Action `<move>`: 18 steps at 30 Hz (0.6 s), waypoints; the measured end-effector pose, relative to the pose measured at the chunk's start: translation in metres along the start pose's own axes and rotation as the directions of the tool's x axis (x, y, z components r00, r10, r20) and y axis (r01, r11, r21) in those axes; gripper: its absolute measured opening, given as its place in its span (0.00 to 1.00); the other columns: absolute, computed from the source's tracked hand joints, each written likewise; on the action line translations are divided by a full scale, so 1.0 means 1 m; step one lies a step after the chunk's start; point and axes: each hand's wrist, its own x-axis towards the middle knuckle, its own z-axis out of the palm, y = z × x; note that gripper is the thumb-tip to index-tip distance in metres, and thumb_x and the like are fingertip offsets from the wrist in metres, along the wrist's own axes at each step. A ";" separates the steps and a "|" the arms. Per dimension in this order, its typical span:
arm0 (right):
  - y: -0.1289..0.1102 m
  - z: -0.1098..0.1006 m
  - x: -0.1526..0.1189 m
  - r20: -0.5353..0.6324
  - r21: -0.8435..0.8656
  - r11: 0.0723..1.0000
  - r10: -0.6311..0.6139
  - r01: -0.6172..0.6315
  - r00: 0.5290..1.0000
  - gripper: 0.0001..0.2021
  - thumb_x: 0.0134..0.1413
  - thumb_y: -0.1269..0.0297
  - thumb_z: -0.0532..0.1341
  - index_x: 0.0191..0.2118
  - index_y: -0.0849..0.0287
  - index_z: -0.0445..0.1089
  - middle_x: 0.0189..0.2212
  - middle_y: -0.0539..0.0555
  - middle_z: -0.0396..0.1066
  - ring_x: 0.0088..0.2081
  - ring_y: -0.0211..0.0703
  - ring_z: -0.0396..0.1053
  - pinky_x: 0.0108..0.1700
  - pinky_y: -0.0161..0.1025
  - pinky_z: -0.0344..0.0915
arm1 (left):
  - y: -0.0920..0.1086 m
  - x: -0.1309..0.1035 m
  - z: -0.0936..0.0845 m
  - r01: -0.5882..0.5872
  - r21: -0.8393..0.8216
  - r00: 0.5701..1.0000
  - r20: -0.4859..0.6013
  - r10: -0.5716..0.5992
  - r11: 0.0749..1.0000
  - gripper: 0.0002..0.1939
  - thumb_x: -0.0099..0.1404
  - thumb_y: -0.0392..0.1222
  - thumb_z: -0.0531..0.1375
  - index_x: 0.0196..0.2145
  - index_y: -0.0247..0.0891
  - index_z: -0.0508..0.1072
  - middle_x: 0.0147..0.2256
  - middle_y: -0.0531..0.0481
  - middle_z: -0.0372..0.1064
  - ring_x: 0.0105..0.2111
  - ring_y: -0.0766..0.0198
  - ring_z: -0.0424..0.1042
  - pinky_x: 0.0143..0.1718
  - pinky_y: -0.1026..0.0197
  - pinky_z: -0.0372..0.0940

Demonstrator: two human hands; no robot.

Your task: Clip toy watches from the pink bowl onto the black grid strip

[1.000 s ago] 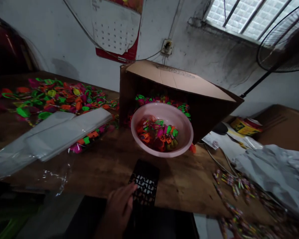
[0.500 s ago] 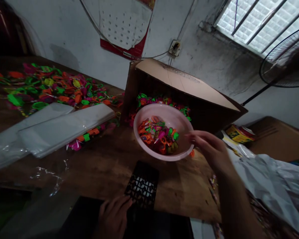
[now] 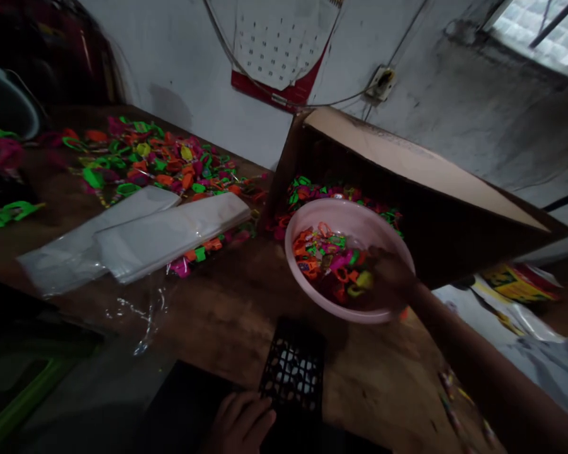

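Note:
A pink round bowl [image 3: 312, 296] on the wooden table holds small orange, green, pink and yellow plastic pieces [image 3: 319, 249]. My right hand [image 3: 390, 277] reaches inside its right part, with the fingers blurred and dark beside the pieces; whether they grip one cannot be made out. At the bottom, my left hand [image 3: 246, 419] rests at the near end of a black perforated tray [image 3: 293, 372], fingers side by side, and what lies under them is hidden.
An open cardboard box [image 3: 430, 157] with more pieces stands behind the bowl. Clear plastic bags [image 3: 170, 233] lie left, in front of a colourful heap [image 3: 165, 161]. Wrapped packets and white plastic sit at the right.
My right hand has moved from the bowl's right rim down into the bowl. The view has turned left, so the scene sits further right. My left hand remains by the black tray.

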 end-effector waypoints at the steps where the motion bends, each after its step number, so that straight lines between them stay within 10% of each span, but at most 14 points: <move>1: 0.006 -0.008 -0.005 -0.035 -0.006 1.000 -0.003 0.002 0.999 0.08 0.52 0.73 0.55 0.28 0.62 0.72 0.35 0.63 0.74 0.38 0.47 0.71 0.42 0.39 0.65 | 0.003 0.003 -0.002 0.023 -0.039 1.000 0.017 -0.022 0.999 0.19 0.57 0.24 0.49 0.40 0.39 0.72 0.38 0.53 0.75 0.39 0.65 0.69 0.43 0.62 0.62; 5: -0.009 -0.041 -0.054 -0.260 0.230 0.955 0.248 -0.189 0.933 0.06 0.48 0.65 0.60 0.28 0.62 0.71 0.31 0.62 0.73 0.33 0.49 0.71 0.37 0.42 0.66 | 0.017 0.016 -0.005 0.152 -0.198 0.984 0.123 -0.129 0.968 0.21 0.56 0.24 0.49 0.43 0.37 0.71 0.35 0.49 0.73 0.36 0.63 0.68 0.41 0.60 0.65; 8: -0.068 -0.039 -0.103 -0.182 0.707 0.688 0.399 -0.162 0.899 0.13 0.42 0.54 0.66 0.31 0.58 0.72 0.29 0.55 0.74 0.31 0.45 0.71 0.34 0.40 0.68 | 0.019 0.029 -0.002 0.237 -0.272 0.966 0.170 -0.196 0.933 0.20 0.58 0.25 0.49 0.44 0.38 0.70 0.36 0.49 0.72 0.36 0.63 0.69 0.40 0.61 0.66; 12: -0.161 0.020 -0.135 0.140 0.968 0.161 0.290 -0.192 0.947 0.14 0.38 0.54 0.68 0.30 0.58 0.72 0.29 0.54 0.76 0.27 0.42 0.71 0.29 0.38 0.69 | -0.008 0.047 0.007 0.301 -0.214 0.954 0.083 -0.289 0.929 0.17 0.62 0.27 0.48 0.42 0.37 0.71 0.36 0.48 0.73 0.37 0.62 0.70 0.40 0.59 0.65; 18: -0.211 0.095 -0.120 0.174 0.962 0.133 0.372 -0.238 0.912 0.11 0.35 0.58 0.67 0.28 0.58 0.75 0.28 0.54 0.77 0.33 0.47 0.74 0.39 0.43 0.70 | -0.052 0.061 0.009 0.415 -0.073 0.910 0.055 -0.412 0.907 0.15 0.62 0.29 0.49 0.38 0.37 0.74 0.34 0.48 0.74 0.35 0.59 0.70 0.38 0.56 0.64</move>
